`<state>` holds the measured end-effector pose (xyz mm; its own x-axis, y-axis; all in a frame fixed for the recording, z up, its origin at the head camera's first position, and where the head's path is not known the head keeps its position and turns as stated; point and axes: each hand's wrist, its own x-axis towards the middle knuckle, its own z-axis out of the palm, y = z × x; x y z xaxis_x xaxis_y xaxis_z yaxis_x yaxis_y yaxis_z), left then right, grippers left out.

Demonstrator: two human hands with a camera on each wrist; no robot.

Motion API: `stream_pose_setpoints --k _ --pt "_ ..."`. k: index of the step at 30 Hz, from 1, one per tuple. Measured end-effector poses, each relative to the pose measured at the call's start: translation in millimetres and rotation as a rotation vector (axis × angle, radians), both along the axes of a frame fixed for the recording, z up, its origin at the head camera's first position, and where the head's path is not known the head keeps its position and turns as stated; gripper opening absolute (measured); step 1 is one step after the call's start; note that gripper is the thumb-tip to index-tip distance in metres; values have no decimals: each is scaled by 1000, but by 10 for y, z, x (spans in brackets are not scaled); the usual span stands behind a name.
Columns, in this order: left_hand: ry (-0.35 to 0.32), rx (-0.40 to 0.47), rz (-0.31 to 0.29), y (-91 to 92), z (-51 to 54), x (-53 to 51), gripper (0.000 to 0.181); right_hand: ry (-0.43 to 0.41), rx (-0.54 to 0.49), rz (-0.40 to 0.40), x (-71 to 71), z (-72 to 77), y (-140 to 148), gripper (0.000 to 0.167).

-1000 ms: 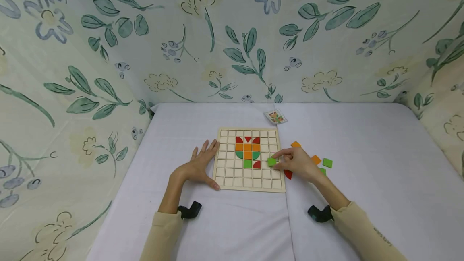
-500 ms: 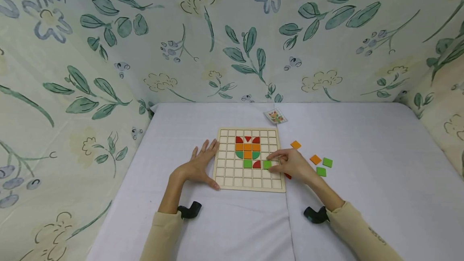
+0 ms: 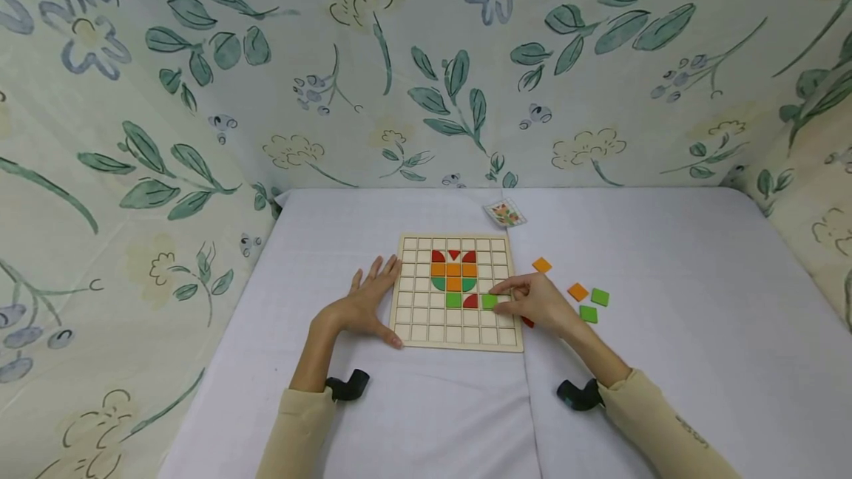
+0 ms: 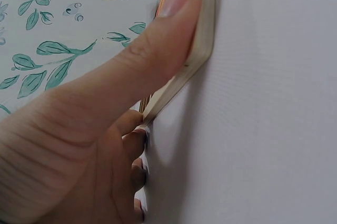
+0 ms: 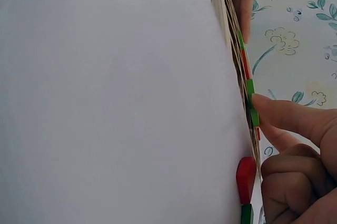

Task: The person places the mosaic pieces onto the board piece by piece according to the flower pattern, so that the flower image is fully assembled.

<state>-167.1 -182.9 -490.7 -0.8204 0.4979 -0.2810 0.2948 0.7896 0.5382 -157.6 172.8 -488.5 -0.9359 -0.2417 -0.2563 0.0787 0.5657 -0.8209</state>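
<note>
A wooden grid board (image 3: 426,335) lies on the white cloth, with red, orange and green pieces in its middle cells. The right hand (image 3: 541,304) reaches over the board's right side and pinches a green square tile (image 3: 489,301) between thumb and forefinger, just right of a red quarter-round piece (image 3: 470,301). In the right wrist view the thumb and a finger of the right hand (image 5: 300,150) meet the green tile (image 5: 253,103) at board level. The left hand (image 3: 362,309) is spread at the board's left edge; in the left wrist view its thumb rests on the board's corner.
Right of the board lie orange tiles (image 3: 542,265) and green tiles (image 3: 600,297). A red piece (image 3: 528,322) shows partly under the right hand. A small patterned card (image 3: 505,213) lies behind the board. Floral fabric (image 3: 426,65) hangs behind and beside the table.
The right hand has moved slightly left with the green tile, bringing it beside the red quarter-round piece, and has uncovered more of a loose green tile. The left hand has stayed in place.
</note>
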Motion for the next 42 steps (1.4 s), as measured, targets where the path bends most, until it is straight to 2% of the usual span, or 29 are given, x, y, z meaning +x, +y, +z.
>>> stream_pose_setpoints --k 6,13,21,27,36,42 --pt "14 23 -3 -7 -45 -5 151 -5 1 -20 -6 -10 -31 27" --pt "10 42 -7 -8 -19 -1 150 -33 -6 -54 -5 -11 -64 27" --pt "0 28 2 -7 -33 -2 152 -23 -35 -38 -1 -15 -45 31" --pt "8 4 2 4 -12 -6 150 16 -22 -45 27 45 111 36" --pt "2 19 0 -20 -26 -3 152 6 -23 -101 70 105 449 40" --pt "-6 6 1 -3 27 12 151 6 6 -116 107 113 623 43"
